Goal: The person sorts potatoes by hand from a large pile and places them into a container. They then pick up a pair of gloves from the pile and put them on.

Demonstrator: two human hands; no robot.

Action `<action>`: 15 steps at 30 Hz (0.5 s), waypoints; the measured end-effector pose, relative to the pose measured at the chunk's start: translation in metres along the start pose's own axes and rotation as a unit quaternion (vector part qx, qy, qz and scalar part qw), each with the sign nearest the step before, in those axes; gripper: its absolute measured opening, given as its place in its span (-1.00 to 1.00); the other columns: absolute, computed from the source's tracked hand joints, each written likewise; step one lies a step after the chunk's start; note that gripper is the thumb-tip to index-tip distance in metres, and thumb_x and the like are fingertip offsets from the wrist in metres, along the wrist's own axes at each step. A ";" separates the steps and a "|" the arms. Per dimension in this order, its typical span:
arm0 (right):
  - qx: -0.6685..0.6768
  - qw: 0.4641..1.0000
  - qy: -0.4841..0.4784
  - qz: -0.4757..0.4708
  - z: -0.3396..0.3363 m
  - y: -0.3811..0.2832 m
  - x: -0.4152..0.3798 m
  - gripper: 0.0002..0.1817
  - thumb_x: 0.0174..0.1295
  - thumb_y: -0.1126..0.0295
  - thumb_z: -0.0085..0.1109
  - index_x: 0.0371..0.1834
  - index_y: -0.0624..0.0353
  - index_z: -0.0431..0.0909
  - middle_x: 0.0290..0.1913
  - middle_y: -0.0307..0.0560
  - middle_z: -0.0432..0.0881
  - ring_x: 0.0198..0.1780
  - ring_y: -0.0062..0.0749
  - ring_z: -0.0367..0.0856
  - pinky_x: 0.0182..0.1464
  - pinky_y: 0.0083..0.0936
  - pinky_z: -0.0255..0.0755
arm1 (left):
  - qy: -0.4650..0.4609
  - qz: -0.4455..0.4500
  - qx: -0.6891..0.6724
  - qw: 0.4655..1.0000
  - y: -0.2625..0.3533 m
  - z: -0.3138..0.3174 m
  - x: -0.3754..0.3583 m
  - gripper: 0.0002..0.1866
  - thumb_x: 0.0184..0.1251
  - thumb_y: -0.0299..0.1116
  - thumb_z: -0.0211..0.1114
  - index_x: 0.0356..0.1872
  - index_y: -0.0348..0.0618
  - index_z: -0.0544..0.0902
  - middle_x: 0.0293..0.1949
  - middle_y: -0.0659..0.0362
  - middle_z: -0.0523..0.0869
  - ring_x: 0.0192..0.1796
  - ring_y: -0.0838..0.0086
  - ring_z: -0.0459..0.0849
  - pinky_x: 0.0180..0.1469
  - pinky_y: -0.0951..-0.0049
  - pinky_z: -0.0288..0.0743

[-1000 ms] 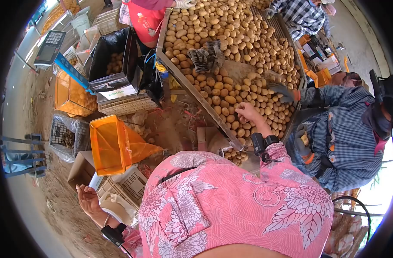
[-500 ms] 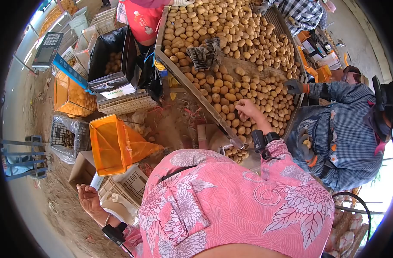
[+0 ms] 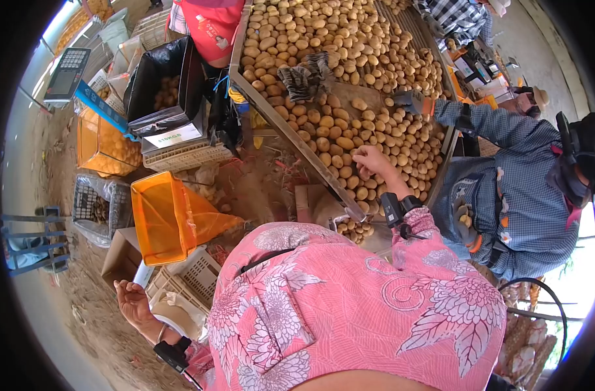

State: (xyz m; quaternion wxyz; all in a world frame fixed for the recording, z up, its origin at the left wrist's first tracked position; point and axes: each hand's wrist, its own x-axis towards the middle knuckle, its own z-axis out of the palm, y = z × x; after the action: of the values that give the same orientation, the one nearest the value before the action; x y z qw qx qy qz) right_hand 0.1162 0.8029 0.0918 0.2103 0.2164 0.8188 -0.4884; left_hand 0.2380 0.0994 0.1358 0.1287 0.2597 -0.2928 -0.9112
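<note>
My right hand (image 3: 371,162) is over the lower part of a slatted sorting table, among the potatoes (image 3: 342,129). Its fingers are curled together and point down; whatever may be inside them is hidden. Out to the left, away from the table, my left hand (image 3: 134,304) hangs with loosely bent fingers apart, holding nothing. Nearest to it are a cardboard box (image 3: 123,251) and a pale plastic crate (image 3: 180,285). A pair of dark striped gloves (image 3: 306,77) lies on the potatoes farther up the table.
An orange mesh bag on a frame (image 3: 155,221) stands left of the table's metal edge (image 3: 291,138). Behind it are a black-lined box (image 3: 155,117) and a scale (image 3: 68,75). At right, a co-worker's gloved hand (image 3: 409,101) reaches over the potatoes; other people stand at the far side.
The co-worker's gloved hand has moved up and left across the potatoes. My right hand has shifted only slightly; my left hand stays nearly where it was. The whole view has tilted a little.
</note>
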 end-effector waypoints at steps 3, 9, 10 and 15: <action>-0.001 1.000 0.006 0.007 -0.001 0.003 -0.003 -0.81 0.15 0.31 0.10 -0.32 0.21 0.46 -0.57 -0.23 0.54 -0.67 -0.63 0.50 -0.70 -0.74 0.27 | -0.003 -0.001 -0.002 1.000 0.000 0.000 0.000 -0.90 0.33 -0.44 0.05 -0.22 -0.24 0.43 -0.38 0.20 0.48 -0.43 0.51 0.44 -0.33 0.50 0.47; 0.018 1.000 -0.003 0.006 -0.001 0.006 -0.005 -0.83 0.15 0.31 0.10 -0.35 0.19 0.46 -0.58 -0.24 0.53 -0.67 -0.62 0.50 -0.72 -0.73 0.25 | -0.009 -0.010 -0.016 1.000 0.000 0.002 -0.003 -0.90 0.33 -0.44 0.04 -0.21 -0.23 0.41 -0.37 0.21 0.46 -0.42 0.51 0.43 -0.31 0.49 0.47; 0.018 1.000 -0.002 0.002 -0.001 0.006 -0.006 -0.83 0.15 0.31 0.10 -0.36 0.18 0.46 -0.58 -0.24 0.52 -0.67 -0.62 0.50 -0.72 -0.73 0.24 | -0.009 -0.011 -0.015 1.000 0.001 0.000 -0.002 -0.90 0.33 -0.44 0.04 -0.21 -0.23 0.41 -0.37 0.21 0.46 -0.42 0.51 0.43 -0.31 0.49 0.47; 0.022 1.000 -0.003 0.001 -0.001 0.009 -0.006 -0.83 0.16 0.31 0.10 -0.37 0.18 0.45 -0.59 -0.24 0.52 -0.67 -0.61 0.50 -0.73 -0.73 0.23 | -0.038 -0.026 -0.032 0.998 0.004 -0.001 0.000 -0.91 0.34 -0.44 0.02 -0.22 -0.21 0.40 -0.39 0.23 0.43 -0.41 0.51 0.41 -0.30 0.48 0.48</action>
State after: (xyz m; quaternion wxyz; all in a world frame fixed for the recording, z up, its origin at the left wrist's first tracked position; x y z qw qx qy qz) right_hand 0.1256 0.8064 0.0889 0.2080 0.2200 0.8071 -0.5068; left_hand 0.2392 0.0959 0.1373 0.1019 0.2284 -0.2614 -0.9322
